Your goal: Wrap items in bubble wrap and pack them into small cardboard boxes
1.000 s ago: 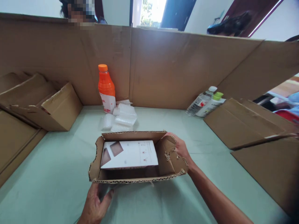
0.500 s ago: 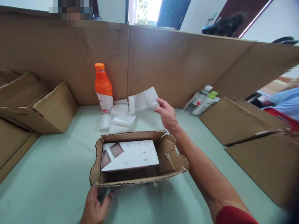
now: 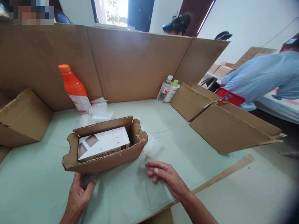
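Note:
An open-topped cardboard box (image 3: 112, 165) stands on the green-covered table in front of me. Inside it lies a white printed carton (image 3: 107, 140) with brown squares on its top. My left hand (image 3: 78, 193) is at the box's front left, thumb spread; its fingertips are partly hidden against the box. Over the table to the right of the box, my right hand (image 3: 164, 175) is open and empty, its fingers loosely curled apart. A piece of clear bubble wrap (image 3: 151, 147) lies just beyond it, beside the box's right end.
Behind the box are an orange bottle (image 3: 76, 88) and more bubble wrap (image 3: 99, 110). A clear bottle (image 3: 164, 89) and a green-capped bottle (image 3: 173, 91) stand by the cardboard wall (image 3: 135, 65). Cardboard boxes (image 3: 224, 130) flank both sides. People are beyond the wall and at right.
My right hand has let go of the clear wrap and come back toward me, right of the box. The wrap now lies beside the box. The view has turned right.

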The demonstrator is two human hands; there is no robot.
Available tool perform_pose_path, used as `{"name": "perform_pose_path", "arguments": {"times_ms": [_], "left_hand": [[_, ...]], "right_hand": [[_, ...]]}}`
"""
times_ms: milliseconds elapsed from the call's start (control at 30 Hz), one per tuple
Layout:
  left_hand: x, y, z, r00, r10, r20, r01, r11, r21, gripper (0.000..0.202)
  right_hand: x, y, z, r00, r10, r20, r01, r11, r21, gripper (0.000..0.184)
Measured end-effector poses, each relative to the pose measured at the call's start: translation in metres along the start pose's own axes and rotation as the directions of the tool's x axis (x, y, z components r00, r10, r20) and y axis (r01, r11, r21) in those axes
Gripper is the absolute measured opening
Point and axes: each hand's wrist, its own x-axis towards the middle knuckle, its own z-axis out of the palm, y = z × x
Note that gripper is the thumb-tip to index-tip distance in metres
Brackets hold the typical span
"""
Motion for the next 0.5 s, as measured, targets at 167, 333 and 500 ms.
{"name": "perform_pose_path", "arguments": {"times_ms": [167, 333, 500], "left_hand": [[0.004, 0.017, 0.002, 0.999, -0.050, -0.009, 0.050, 0.996, -0.070, 0.073], [0.004, 0.027, 0.005, 0.995, -0.087, -0.039, 0.084, 0.994, -0.065, 0.067], [0.015, 0.038, -0.006, 0.982, -0.088, -0.166, 0.099, 0.994, 0.055, 0.053]], "right_hand": [[0.007, -0.024, 0.005, 0.979, -0.199, 0.042, 0.204, 0.952, -0.228, 0.036], [0.036, -0.034, 0.041, 0.901, -0.417, 0.117, 0.422, 0.786, -0.451, 0.055], [0.044, -0.027, 0.082, 0.913, -0.390, 0.117, 0.396, 0.783, -0.479, 0.062]]}}
